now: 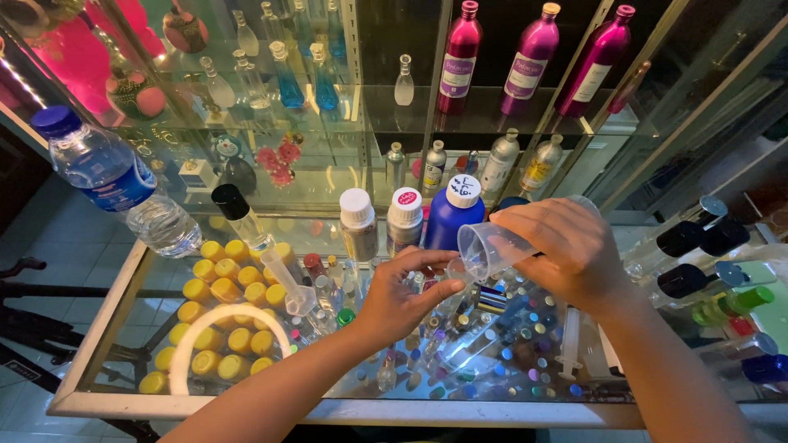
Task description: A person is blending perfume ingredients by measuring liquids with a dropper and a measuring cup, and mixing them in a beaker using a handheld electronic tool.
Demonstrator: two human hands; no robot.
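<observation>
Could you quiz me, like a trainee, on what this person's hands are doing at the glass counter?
1. True or false: the right hand tilts a clear plastic cup toward the left hand.
2. What colour is the cap of the water bottle at far left?
A red B blue C yellow
3. What stands directly behind the cup: a blue bottle or a syringe?

Key: 1 true. 2 B. 3 The blue bottle; the syringe lies on the glass counter nearer the person.
</observation>
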